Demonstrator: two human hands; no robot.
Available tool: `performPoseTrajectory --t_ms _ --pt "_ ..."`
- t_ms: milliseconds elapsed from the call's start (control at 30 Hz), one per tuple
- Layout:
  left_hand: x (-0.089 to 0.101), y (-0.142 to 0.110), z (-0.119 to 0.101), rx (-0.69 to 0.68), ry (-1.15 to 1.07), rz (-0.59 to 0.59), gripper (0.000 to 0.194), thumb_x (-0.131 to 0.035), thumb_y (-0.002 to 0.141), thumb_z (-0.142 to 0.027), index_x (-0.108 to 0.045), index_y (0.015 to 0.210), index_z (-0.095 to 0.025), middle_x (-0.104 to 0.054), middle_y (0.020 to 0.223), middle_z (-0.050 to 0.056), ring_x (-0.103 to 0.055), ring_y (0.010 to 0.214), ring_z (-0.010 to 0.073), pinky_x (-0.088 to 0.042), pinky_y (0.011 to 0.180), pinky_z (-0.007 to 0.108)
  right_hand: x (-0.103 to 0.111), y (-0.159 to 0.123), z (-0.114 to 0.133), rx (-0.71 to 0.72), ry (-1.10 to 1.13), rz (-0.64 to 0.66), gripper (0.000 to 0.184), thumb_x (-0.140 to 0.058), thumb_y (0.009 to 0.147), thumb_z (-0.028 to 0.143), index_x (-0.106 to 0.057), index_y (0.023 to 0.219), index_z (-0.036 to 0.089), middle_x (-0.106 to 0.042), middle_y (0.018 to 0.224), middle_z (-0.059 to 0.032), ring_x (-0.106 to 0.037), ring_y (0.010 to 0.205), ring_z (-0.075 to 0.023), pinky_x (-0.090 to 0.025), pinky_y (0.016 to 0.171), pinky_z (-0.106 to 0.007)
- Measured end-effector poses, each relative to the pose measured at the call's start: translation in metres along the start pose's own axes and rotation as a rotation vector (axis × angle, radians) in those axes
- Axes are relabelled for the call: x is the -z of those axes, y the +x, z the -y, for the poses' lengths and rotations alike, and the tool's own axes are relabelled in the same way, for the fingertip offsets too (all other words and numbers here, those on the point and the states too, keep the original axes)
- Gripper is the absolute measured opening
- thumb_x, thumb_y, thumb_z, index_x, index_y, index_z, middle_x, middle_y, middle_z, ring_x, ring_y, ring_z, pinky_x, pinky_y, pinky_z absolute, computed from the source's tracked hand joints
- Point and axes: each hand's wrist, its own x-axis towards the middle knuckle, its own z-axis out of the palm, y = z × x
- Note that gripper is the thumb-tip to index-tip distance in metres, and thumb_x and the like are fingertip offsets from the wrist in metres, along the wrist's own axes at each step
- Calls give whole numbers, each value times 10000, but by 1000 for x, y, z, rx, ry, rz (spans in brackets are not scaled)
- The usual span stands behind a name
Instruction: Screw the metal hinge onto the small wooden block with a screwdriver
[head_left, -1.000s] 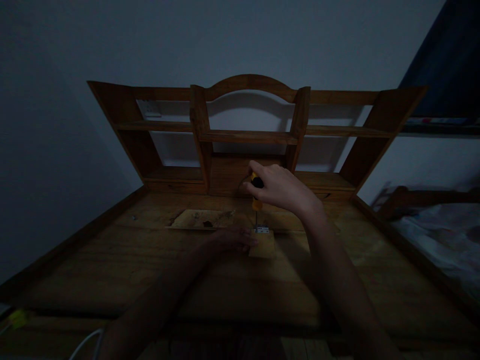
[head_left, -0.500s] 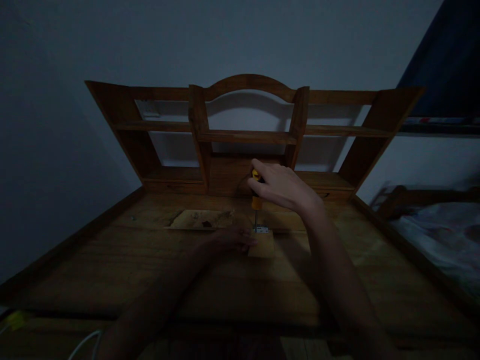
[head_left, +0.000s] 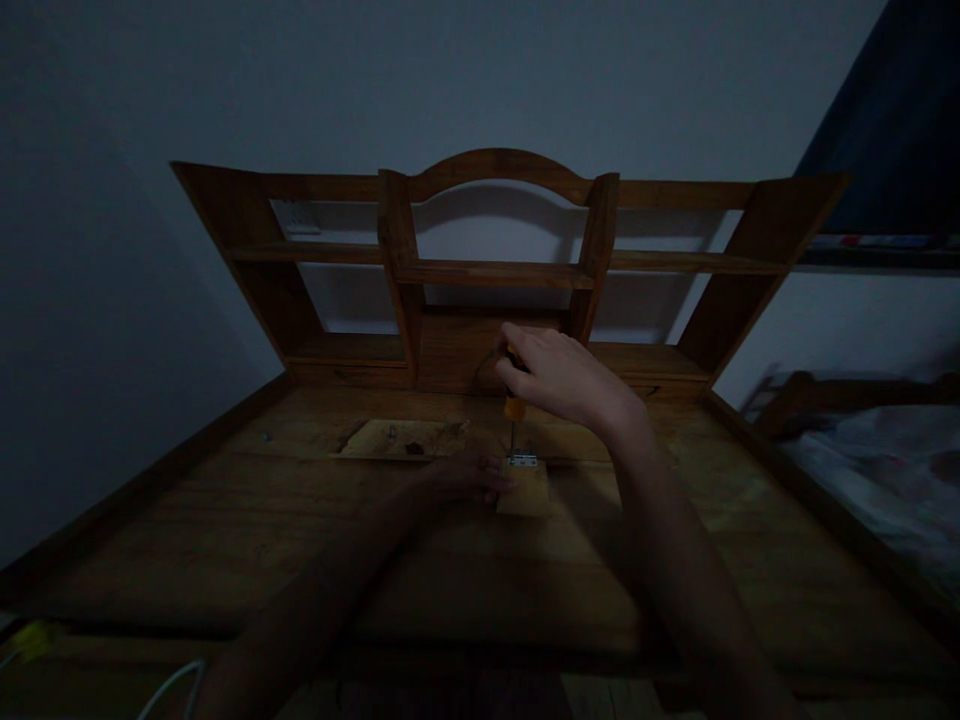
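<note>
My right hand (head_left: 555,372) is closed round the yellow-and-black handle of a screwdriver (head_left: 514,408). The screwdriver stands nearly upright, its tip down at a small silver hinge (head_left: 523,459). That hinge lies at the far edge of a small wooden block (head_left: 524,490) on the desk. From the left, my left hand (head_left: 471,476) grips the block's side, its fingers bent against it and partly lost in shadow. Behind the left hand lies a longer pale wooden board (head_left: 401,438) with dark, rough patches and a small dark thing on it.
The wooden desk top (head_left: 300,540) has raised side edges. A wooden shelf unit (head_left: 495,272) stands along its back. A tiny object (head_left: 266,437) lies at left. A white cable (head_left: 169,685) and a yellow thing (head_left: 34,640) are at the lower left; pale bedding (head_left: 885,480) is at right.
My right hand has shifted slightly and turned a little on the screwdriver handle, so less of the yellow top shows. The left hand and the block have stayed in place.
</note>
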Motion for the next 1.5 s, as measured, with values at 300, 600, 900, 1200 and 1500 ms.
performPoseTrajectory --t_ms 300,600,900,1200,1500 --pt "1 2 1 -3 17 -3 389 -802 687 -478 -605 725 -144 -544 607 -16 -453 511 79 -277 466 202 -3 0 -1 -34 -7 -54 365 -367 987 463 -547 1099 165 -680 1018 -117 -632 921 -271 -397 759 -345" --pt "1 0 0 -11 31 31 389 -779 726 -479 -613 774 -131 -534 629 -12 -438 537 87 -268 487 212 -7 2 2 0 -40 -66 418 -345 1000 515 -514 1144 161 -684 931 -110 -636 850 -262 -379 712 -329" --pt "5 3 3 -3 84 7 401 -775 727 -494 -591 702 -138 -538 580 -11 -427 494 84 -246 477 225 -7 0 2 71 39 -54 267 -347 1012 359 -509 1118 174 -680 987 -93 -630 934 -239 -378 754 -315" --pt "-1 -1 -5 15 17 -11 388 -809 697 -454 -585 677 -138 -540 566 -15 -428 486 78 -253 467 222 -6 0 -1 85 125 -22 235 -413 972 342 -509 1122 189 -679 1018 -78 -633 942 -232 -390 759 -304" --pt "3 2 3 8 45 -2 387 -787 713 -466 -600 700 -127 -551 580 -7 -433 488 79 -243 458 224 -6 0 -8 29 123 -20 276 -504 904 389 -517 1102 197 -664 1011 -72 -622 895 -236 -394 730 -307"
